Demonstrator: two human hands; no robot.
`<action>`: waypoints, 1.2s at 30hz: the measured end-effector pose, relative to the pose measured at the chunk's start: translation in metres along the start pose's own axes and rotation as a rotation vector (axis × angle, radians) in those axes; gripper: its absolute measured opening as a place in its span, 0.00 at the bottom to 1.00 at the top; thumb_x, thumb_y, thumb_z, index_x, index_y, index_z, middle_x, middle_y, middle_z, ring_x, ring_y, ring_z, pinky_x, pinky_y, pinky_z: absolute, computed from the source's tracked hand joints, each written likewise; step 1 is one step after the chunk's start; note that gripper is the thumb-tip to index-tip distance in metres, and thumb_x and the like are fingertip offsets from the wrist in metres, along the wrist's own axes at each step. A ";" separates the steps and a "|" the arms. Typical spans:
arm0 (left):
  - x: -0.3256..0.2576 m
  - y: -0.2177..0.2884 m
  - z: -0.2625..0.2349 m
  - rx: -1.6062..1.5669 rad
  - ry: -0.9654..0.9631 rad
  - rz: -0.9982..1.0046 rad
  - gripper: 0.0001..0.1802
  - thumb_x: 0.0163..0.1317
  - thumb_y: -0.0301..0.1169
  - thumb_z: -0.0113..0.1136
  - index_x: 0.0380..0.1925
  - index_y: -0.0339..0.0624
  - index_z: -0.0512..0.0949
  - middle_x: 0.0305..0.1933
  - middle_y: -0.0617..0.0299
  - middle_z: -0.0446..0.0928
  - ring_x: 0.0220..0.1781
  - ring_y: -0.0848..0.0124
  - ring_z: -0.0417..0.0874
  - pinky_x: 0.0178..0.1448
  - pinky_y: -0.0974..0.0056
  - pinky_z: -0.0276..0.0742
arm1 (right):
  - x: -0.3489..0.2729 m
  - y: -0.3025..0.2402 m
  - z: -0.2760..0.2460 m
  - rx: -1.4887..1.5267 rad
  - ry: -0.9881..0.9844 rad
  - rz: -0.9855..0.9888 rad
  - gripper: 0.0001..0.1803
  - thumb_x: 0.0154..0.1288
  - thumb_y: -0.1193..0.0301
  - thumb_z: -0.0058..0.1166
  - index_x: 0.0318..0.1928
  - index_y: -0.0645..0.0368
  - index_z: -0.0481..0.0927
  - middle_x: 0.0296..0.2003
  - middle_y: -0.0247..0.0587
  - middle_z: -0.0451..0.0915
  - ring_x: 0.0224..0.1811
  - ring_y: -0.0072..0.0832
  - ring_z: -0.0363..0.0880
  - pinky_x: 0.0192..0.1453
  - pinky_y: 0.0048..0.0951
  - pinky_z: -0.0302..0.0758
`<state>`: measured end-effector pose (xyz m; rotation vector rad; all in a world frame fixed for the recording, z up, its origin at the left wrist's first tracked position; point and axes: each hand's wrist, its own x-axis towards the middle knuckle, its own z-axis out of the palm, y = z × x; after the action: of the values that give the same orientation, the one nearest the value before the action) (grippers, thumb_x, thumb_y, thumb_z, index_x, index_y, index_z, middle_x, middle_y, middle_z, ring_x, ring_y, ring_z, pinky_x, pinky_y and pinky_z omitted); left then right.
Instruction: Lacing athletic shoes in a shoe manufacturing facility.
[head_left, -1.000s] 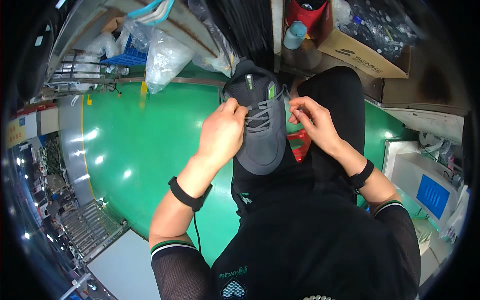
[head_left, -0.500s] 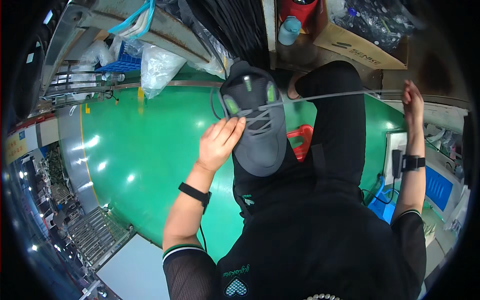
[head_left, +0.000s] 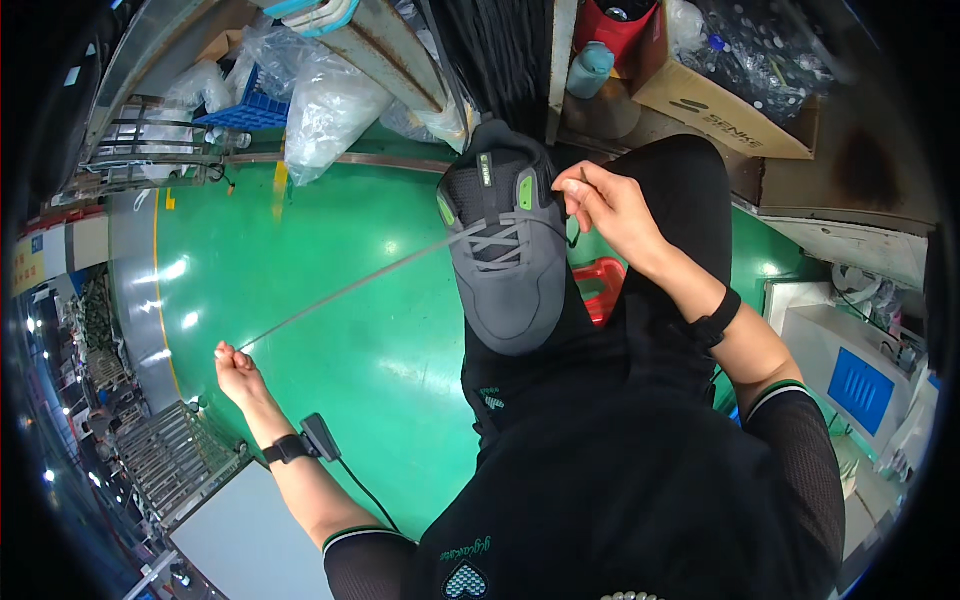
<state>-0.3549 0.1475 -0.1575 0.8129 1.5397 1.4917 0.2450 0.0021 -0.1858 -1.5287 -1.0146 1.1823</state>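
My left hand (head_left: 240,376) curls tight around a taut lace (head_left: 350,293), its end hidden, stretched above open green floor (head_left: 330,230) to the grey shoe (head_left: 508,305) before me, beside whose collar my bent right hand (head_left: 612,208) hides whether it pinches anything.

Shoe (head_left: 508,310) placed centrally, toe pointed toward wearer's body (head_left: 620,480). Lace (head_left: 350,292) stretched from shoe to left hand (head_left: 238,375), held far left. Right hand (head_left: 610,208) held just right of shoe. Beyond, at right: bottle (head_left: 590,70) set left of cardboard box (head_left: 722,128). Beyond, at left: plastic bag (head_left: 330,115) placed right of crate (head_left: 262,112).
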 end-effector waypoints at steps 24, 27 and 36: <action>-0.212 -0.033 0.320 1.126 -0.916 1.042 0.05 0.55 0.31 0.64 0.25 0.44 0.80 0.28 0.66 0.77 0.43 0.62 0.75 0.55 0.54 0.62 | -0.001 0.001 -0.001 -0.257 0.036 -0.145 0.05 0.66 0.75 0.52 0.40 0.64 0.78 0.29 0.41 0.81 0.25 0.29 0.80 0.30 0.27 0.73; -0.201 -0.016 0.339 1.308 -1.197 1.133 0.08 0.50 0.33 0.67 0.26 0.44 0.79 0.31 0.65 0.77 0.45 0.62 0.76 0.54 0.55 0.63 | 0.002 -0.005 -0.002 -0.446 0.057 -0.242 0.05 0.63 0.73 0.55 0.36 0.62 0.79 0.28 0.43 0.80 0.25 0.35 0.79 0.31 0.31 0.73; -0.164 -0.018 0.350 0.904 -1.501 1.135 0.14 0.48 0.30 0.67 0.36 0.43 0.78 0.44 0.63 0.75 0.51 0.61 0.74 0.54 0.57 0.68 | 0.017 -0.015 0.001 -0.783 0.019 -0.416 0.05 0.55 0.72 0.55 0.31 0.60 0.80 0.25 0.42 0.79 0.28 0.37 0.81 0.33 0.35 0.76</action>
<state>0.0313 0.1616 -0.1407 2.7367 0.3429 0.1746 0.2464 0.0219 -0.1751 -1.7608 -1.8093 0.4806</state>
